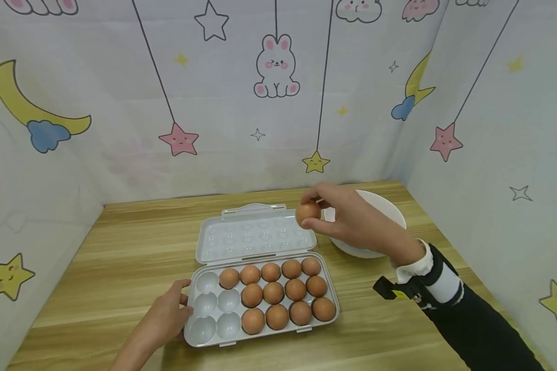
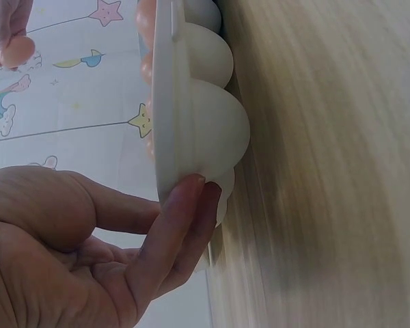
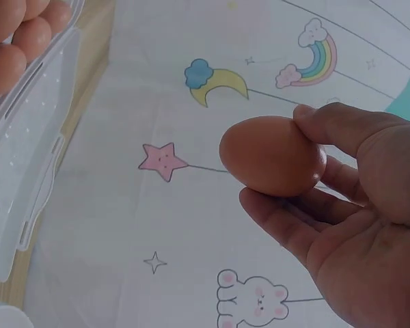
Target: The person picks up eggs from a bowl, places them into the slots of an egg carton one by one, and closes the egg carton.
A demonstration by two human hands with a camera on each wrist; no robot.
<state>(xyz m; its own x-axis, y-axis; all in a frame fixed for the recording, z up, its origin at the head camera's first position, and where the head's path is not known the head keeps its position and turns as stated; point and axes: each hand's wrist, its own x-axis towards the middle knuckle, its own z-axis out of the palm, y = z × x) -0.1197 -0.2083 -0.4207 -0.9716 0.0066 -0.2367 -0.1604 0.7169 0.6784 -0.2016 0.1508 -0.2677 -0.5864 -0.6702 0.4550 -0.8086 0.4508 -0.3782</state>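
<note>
My right hand (image 1: 348, 214) pinches a brown egg (image 3: 273, 156) between thumb and fingers, raised above the table in front of a white bowl (image 1: 384, 205). Below and to the left lies an open plastic egg carton (image 1: 218, 339), its lid (image 1: 248, 234) folded back flat. Brown eggs (image 1: 273, 292) fill the carton's middle and right; several cups (image 1: 203, 330) at the left end hold none. My left hand (image 1: 167, 312) grips the carton's left edge, and the left wrist view shows its fingertips (image 2: 184, 195) against the rim and the rounded underside of a cup.
A wooden tabletop (image 1: 107, 257) carries everything. White cloth walls (image 1: 227, 103) printed with stars, moons and a rabbit enclose the back and both sides. The bowl stands at the back right, partly hidden by my right hand.
</note>
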